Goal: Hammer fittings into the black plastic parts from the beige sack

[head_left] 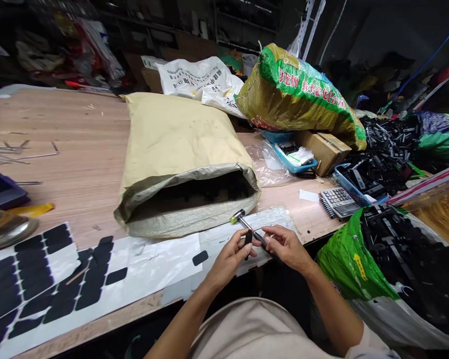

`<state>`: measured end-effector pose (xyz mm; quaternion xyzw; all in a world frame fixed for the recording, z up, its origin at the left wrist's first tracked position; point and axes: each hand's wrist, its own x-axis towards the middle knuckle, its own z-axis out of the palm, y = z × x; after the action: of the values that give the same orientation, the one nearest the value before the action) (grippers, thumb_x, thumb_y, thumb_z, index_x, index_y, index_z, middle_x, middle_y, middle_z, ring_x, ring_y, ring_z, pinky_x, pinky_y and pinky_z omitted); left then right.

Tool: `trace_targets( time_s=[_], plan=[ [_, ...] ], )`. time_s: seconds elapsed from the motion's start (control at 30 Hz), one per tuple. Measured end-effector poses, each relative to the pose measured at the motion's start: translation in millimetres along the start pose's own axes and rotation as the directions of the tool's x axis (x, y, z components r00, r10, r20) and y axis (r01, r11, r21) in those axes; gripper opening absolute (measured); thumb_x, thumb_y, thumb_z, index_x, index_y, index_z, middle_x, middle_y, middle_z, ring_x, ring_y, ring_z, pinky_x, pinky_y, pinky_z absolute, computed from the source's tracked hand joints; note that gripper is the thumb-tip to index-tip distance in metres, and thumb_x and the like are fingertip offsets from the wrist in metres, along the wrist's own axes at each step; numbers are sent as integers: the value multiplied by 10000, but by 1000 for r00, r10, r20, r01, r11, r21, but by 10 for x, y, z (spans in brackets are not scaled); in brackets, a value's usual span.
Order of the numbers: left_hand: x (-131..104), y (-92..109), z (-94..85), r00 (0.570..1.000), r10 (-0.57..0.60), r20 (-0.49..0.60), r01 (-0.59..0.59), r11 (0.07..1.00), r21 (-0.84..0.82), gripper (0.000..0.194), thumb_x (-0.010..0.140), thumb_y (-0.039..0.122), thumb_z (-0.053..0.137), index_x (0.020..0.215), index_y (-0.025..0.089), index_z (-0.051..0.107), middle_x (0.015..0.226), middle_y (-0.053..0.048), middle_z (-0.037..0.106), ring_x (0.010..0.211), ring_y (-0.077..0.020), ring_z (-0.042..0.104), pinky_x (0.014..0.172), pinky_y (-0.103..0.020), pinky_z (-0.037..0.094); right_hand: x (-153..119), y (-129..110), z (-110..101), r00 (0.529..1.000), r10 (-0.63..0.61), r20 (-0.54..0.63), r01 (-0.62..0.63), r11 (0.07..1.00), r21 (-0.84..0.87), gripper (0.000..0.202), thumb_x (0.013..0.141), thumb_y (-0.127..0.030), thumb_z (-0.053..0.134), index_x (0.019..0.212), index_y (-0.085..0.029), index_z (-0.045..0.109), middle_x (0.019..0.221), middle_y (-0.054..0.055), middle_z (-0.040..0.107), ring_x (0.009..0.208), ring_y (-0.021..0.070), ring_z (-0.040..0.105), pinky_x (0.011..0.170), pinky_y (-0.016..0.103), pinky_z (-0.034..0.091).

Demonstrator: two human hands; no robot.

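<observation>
My left hand (pixel 230 257) pinches a small black part (pixel 248 243) between thumb and fingers, above the table's front edge. Close beside it, my right hand (pixel 290 248) has its thumb and fingertips pressed together; what lies between them is too dark to make out. A hammer (pixel 240 217) with a yellow-green face lies on the board, its dark handle running back beneath my fingers. Behind my hands a large tan woven sack (pixel 183 129) lies on its side, mouth facing me, with dark items inside.
Black rounded stickers (pixel 33 264) on white sheets cover the front left. To the right are a calculator (pixel 339 201), a blue basket (pixel 353 184) of black parts, and a green sack (pixel 340 269) of black parts. A full yellow-green sack (pixel 299 94) stands behind.
</observation>
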<state>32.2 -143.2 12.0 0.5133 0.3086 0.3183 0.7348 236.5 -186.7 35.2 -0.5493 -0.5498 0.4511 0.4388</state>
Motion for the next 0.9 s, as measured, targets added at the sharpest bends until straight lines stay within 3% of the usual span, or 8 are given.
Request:
trace_targets(
  time_s=[0.23,0.33,0.43,0.63,0.77,0.83,0.9],
  plan=[
    [-82,-11,-45,983,-142,-114,107,957,-268,542,824,567,729,1162,234,466,1183,-117,719,1006,-260,722,1012,-452,475,-60,-101,173,996,-73,44,80,975,-205,322,916,-225,610,1220,-229,718,959,44,659,811,155,618,647,248,494],
    [-67,-2,1,980,-129,-155,81,956,-280,537,790,579,755,1065,236,446,1134,-95,742,1025,-252,722,1023,-442,482,-78,-144,305,994,-88,64,102,958,-268,358,892,-216,647,1243,-257,708,933,29,652,797,149,610,636,235,481],
    [-52,-35,32,972,-130,-197,76,963,-260,558,758,612,762,1029,234,454,1027,-54,761,963,-224,732,997,-410,509,-62,-99,405,994,-113,1,108,943,-314,325,875,-204,666,1194,-233,719,909,29,669,766,150,604,666,251,492],
    [-110,-108,58,959,-141,-245,79,966,-246,572,746,635,753,1052,221,503,941,-30,758,927,-208,731,982,-381,521,-20,-45,465,998,-67,7,67,969,-239,253,861,-236,691,1105,-208,750,849,21,681,690,140,592,616,249,473],
    [-96,-60,81,940,-103,-325,60,988,-139,635,748,652,733,1144,200,530,1133,-124,738,1075,-263,698,1037,-430,488,-1,-48,466,997,-77,-10,73,976,-204,187,861,-268,683,1013,-192,762,844,31,694,706,150,603,632,259,477],
    [-112,77,78,900,-43,-435,38,999,-21,713,755,641,727,1277,205,512,1362,-178,629,1212,-298,633,1085,-468,449,20,-16,417,996,-64,-58,53,983,-176,158,867,-298,675,939,-186,759,833,33,697,720,156,610,653,265,486],
    [-229,310,75,871,79,-484,-20,992,125,730,800,596,703,1395,238,479,1511,-161,503,1301,-313,567,1125,-496,414,58,39,321,991,-22,-129,5,991,-132,187,863,-350,678,898,-181,748,783,22,685,669,147,591,620,258,483]
  ],
)
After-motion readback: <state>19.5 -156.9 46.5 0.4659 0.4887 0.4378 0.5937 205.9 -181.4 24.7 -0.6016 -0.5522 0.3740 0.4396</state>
